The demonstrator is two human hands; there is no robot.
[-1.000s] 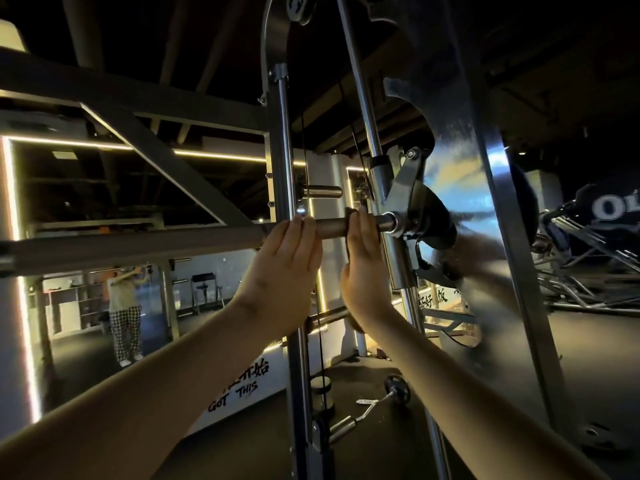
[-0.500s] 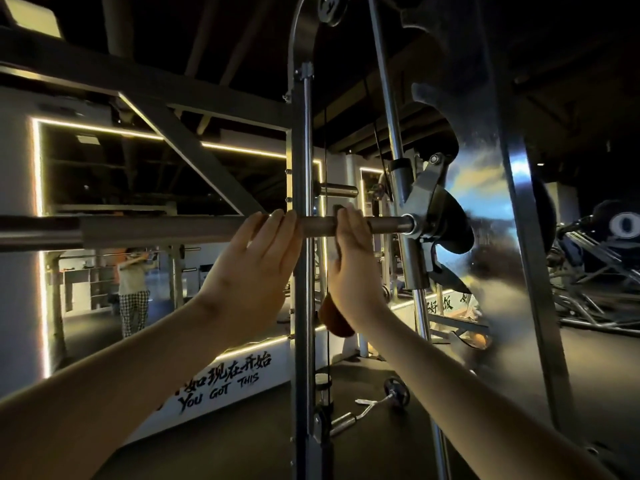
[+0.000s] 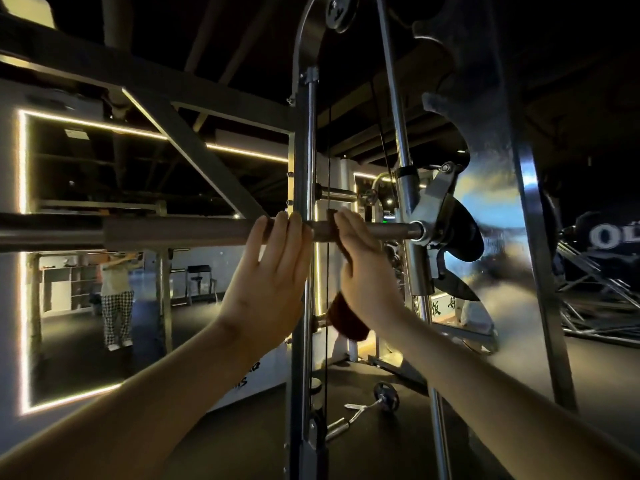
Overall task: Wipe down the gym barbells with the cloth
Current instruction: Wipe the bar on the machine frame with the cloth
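Observation:
The steel barbell point(image 3: 180, 232) runs level across the view and ends in the rack's sliding carriage point(image 3: 433, 216) on the right. My left hand point(image 3: 270, 271) rests against the bar with its fingers nearly straight, the tips reaching the bar's top edge. Just to its right, my right hand point(image 3: 363, 268) holds a dark brown cloth point(image 3: 346, 318) against the bar. One edge of the cloth shows above my fingers and the rest hangs below my wrist. A short bare stretch of bar lies between my right hand and the carriage.
A vertical guide post point(image 3: 306, 306) stands right between my two hands. A shiny rack upright point(image 3: 533, 254) rises at the right. A small dumbbell point(image 3: 384, 396) lies on the dark floor. The mirror at left reflects a person point(image 3: 116, 292).
Both hands have slid left along the bar, away from the carriage. My left fingers have straightened from a tighter grip, and more cloth hangs below my right wrist.

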